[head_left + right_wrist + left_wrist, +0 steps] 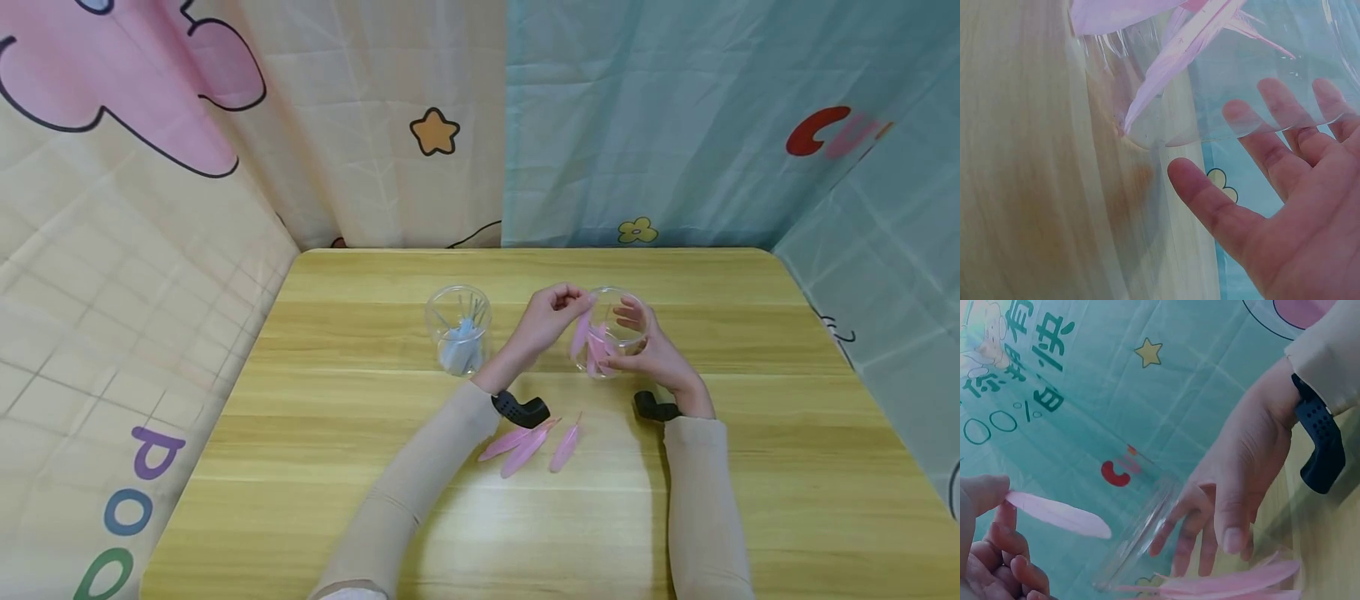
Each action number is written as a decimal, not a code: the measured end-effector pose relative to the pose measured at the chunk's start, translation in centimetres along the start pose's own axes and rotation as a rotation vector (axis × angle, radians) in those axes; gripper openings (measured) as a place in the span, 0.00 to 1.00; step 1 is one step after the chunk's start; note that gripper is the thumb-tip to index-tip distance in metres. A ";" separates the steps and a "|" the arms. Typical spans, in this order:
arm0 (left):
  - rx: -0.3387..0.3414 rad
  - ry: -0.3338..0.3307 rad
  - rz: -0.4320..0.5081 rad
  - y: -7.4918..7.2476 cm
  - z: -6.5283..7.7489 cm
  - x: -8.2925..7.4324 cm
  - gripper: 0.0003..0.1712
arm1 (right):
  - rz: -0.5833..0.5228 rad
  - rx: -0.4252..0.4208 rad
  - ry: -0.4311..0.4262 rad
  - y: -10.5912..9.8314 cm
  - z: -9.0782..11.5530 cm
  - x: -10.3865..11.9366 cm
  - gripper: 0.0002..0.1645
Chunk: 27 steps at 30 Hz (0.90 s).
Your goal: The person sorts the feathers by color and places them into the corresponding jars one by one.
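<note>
My left hand (551, 315) pinches a pink feather (1063, 514) by its quill end, between thumb and forefinger. That feather hangs beside the left rim of a clear cup (641, 340). Several pink feathers (597, 350) stand inside this cup. My right hand (656, 354) is around the cup's right side with loosely spread fingers. Its fingers (1266, 150) lie behind the clear wall, and the thumb (1200, 194) sticks out near the cup's edge on the front side. Three loose pink feathers (525, 452) lie on the table nearer my body, below the hands.
A second clear cup (459, 289) stands left of my left hand, with light blue feathers (462, 346) in it, quills up. The wooden table (337, 417) is bordered by printed curtains (375, 108) at the back and sides. Each wrist wears a black camera mount (520, 410).
</note>
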<state>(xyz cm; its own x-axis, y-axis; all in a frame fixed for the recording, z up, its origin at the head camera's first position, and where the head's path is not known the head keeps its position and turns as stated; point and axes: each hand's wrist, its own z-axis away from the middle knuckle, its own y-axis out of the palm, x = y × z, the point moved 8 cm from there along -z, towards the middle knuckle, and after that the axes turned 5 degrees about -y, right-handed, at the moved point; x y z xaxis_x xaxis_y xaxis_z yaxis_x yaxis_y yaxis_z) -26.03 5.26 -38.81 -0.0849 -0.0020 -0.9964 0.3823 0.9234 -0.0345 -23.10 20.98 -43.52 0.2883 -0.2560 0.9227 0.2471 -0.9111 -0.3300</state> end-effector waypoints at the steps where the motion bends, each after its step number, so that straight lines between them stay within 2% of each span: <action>1: -0.020 0.010 0.016 0.1 -0.3 -0.3 0.13 | -0.001 0.000 -0.001 0.0 0.0 0.0 0.57; 8: -0.158 0.078 0.135 0.7 -2.6 -1.5 0.13 | 0.006 -0.008 0.008 0.0 0.0 -0.2 0.57; 14: -0.183 0.089 0.127 1.4 -3.5 -0.9 0.12 | 0.011 -0.009 0.036 0.0 0.0 -0.2 0.58; 20: -0.182 0.074 0.090 1.2 -3.2 0.5 0.13 | 0.010 -0.005 0.026 0.1 0.0 -0.3 0.57; 27: -0.186 0.097 0.008 -0.2 -1.8 1.1 0.14 | 0.022 -0.004 0.014 0.0 0.0 -0.2 0.58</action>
<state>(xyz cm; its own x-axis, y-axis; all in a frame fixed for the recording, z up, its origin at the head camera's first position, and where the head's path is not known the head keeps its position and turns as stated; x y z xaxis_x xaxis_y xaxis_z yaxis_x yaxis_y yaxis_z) -27.87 5.79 -39.74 -0.1741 0.0339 -0.9841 0.2079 0.9781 -0.0031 -23.21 21.03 -43.73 0.2805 -0.2804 0.9180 0.2374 -0.9064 -0.3494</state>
